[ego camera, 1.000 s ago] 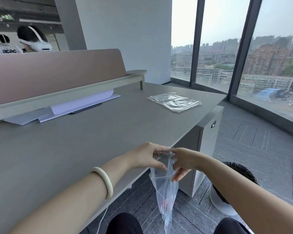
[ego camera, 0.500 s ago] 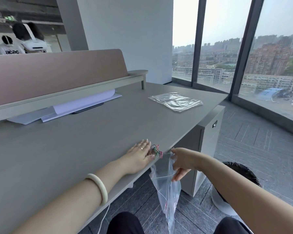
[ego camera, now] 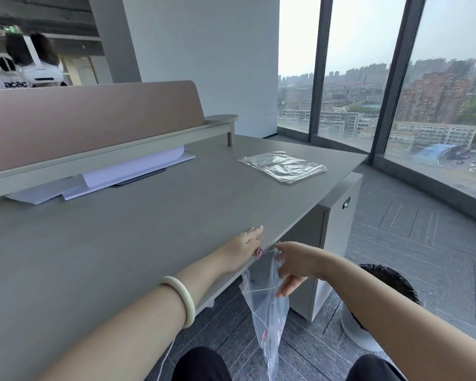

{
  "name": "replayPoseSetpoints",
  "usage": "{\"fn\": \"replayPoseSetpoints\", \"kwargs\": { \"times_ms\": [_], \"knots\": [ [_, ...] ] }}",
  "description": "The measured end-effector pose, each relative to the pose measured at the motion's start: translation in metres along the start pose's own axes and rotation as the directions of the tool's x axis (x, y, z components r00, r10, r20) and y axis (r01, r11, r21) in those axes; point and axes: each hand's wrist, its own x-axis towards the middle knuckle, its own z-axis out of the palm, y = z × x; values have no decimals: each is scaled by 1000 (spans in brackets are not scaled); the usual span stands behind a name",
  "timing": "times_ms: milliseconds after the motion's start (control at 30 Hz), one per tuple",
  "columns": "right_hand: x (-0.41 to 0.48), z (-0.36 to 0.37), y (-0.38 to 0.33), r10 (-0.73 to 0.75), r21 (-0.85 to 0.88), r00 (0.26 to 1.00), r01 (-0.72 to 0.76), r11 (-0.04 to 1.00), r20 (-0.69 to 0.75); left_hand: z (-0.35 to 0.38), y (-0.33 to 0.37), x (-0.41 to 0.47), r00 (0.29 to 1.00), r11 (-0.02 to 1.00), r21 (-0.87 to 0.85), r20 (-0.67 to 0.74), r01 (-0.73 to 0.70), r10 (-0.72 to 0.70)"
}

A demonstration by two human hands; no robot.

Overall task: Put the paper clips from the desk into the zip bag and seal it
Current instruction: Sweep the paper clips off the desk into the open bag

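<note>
A: Grey tabletop [ego camera: 138,243] runs away from you toward tall windows; a stack of spare clear bags [ego camera: 283,166] lies far right, white papers [ego camera: 107,182] sit under the back shelf. Where are the clips?

B: At the near edge. Your left hand [ego camera: 245,247] lies flat, palm down, fingers extended along the surface, with a small cluster of coloured paper clips [ego camera: 259,252] showing at its lower side, right on the lip. I cannot tell whether you pinch any of them or only cover them.

A: And the zip bag [ego camera: 267,306]?

B: It hangs below the edge, long axis vertical, mouth up. Your right hand [ego camera: 291,266] holds it: thumb and forefinger pinch the top rim close under the lip, the other fingers spread loosely against the film lower down. A few clips seem to lie low in the bag, though the film blurs them.

A: Key relation?

B: Clips sit just above and slightly left of the mouth, nearly touching the pinched rim. Your left hand is the nearer one. My judgement: a short sweep rightward over the edge drops them in, if the mouth gapes enough. The bag is not yet sealed.
</note>
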Motion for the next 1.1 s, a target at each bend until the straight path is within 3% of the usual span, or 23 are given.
{"fn": "replayPoseSetpoints", "kwargs": {
  "times_ms": [267,467,567,633,700,767,867,1000,1100],
  "knots": [
    [3,2,-4,-8,-26,1000,8,1000,-16,-2,18,-10,991,919,-395,120,-1,53],
    [-7,1,-6,6,-31,999,-8,999,-52,-29,12,-13,999,876,-480,-42,-39,21],
    [-3,2,-6,28,-9,999,-28,1000,-32,-38,2,-27,1000,953,-302,-26,5,-13],
    [1,2,-4,46,-15,999,-46,999,-26,-33,-8,-38,998,999,-21,45,38,-37],
    [4,1,-3,66,-18,998,-66,998,-7,-21,-17,-49,992,949,314,105,32,-68],
    [-2,2,-7,55,8,998,-55,998,14,-8,-18,-57,993,872,489,94,20,-76],
    [-3,4,-6,67,71,996,-71,995,53,5,-10,-55,998,840,543,57,0,-37],
    [3,-1,-1,3,-81,999,-7,997,-49,13,5,-47,995,852,523,101,-35,-21],
    [1,-2,-1,-13,-119,999,8,993,-36,-1,11,-41,996,887,461,83,-14,-28]
  ]
}}
